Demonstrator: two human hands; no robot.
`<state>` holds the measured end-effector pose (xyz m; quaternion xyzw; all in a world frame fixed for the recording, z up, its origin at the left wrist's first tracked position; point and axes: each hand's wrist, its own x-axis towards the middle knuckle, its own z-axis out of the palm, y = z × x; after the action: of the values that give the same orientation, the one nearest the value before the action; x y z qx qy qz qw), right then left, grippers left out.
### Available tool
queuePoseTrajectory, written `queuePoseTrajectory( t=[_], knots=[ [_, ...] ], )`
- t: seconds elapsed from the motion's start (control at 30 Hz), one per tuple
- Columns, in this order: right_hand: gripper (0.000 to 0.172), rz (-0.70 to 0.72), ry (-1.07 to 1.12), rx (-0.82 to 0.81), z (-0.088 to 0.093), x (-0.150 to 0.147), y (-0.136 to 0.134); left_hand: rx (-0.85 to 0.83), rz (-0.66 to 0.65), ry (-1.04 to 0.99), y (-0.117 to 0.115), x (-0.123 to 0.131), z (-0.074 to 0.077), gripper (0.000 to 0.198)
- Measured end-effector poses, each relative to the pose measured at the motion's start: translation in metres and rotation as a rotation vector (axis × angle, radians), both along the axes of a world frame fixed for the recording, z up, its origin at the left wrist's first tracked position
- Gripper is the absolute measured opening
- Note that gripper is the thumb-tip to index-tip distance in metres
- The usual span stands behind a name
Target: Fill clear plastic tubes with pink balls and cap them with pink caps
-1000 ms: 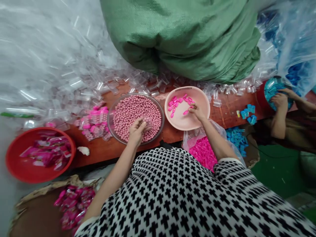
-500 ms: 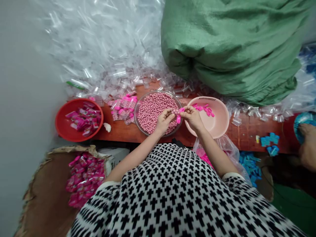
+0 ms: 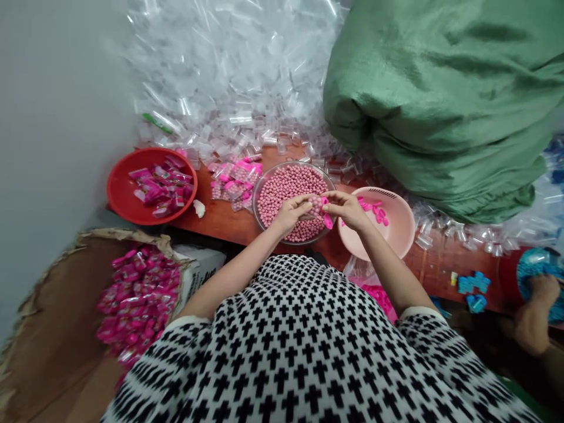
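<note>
My left hand (image 3: 288, 215) is closed around a small clear container (image 3: 315, 205) filled with pink beads. At the container's right end, my right hand (image 3: 349, 210) pinches a bright pink plastic cap (image 3: 328, 221) with a hanging oval part. The cap touches the container's end, but my fingers hide how far it is fitted. Both hands are above the right side of a clear bowl (image 3: 255, 205) full of loose pink beads (image 3: 286, 181). Just right of it, a pale pink basin (image 3: 404, 234) holds several similar bright pink pieces (image 3: 379, 214).
Filled pink containers (image 3: 235, 181) lie left of the bead bowl. Beyond are a red basin (image 3: 115, 197) and a carton (image 3: 57, 294) of pink packs. Clear empty containers (image 3: 238, 76) heap behind, beside a green sack (image 3: 440, 111). At right, a co-worker's hand (image 3: 544, 291) reaches into blue pieces.
My view has tilted and shifted. My hands remain together over the bead bowl, with the pink cap now turned against the container's end. The co-worker's hand and arm show more.
</note>
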<state>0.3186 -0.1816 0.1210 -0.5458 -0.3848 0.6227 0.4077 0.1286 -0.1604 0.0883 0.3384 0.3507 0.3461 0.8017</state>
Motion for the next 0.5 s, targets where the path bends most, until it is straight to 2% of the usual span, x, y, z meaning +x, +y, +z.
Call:
queuePoseTrajectory(
  t=[0.13,0.23,0.33,0.4,0.5],
  knots=[
    [0.041,-0.121,-0.054,0.078,0.001,-0.004,0.007,-0.083,0.043,-0.062,0.001,-0.003,-0.003,0.049],
    [0.039,-0.156,-0.106,0.156,0.003,-0.009,0.012,-0.060,0.058,-0.032,0.003,-0.004,-0.006,0.050],
    [0.036,-0.042,-0.271,0.288,0.011,-0.013,0.014,0.021,0.084,0.033,0.006,-0.005,-0.009,0.051],
    [0.033,0.075,-0.456,0.387,0.018,-0.013,0.017,0.079,0.083,0.080,0.008,-0.008,-0.011,0.051],
    [0.036,0.356,-0.779,0.511,0.026,-0.011,0.021,0.211,0.068,0.185,0.013,-0.014,-0.012,0.048]
  ],
)
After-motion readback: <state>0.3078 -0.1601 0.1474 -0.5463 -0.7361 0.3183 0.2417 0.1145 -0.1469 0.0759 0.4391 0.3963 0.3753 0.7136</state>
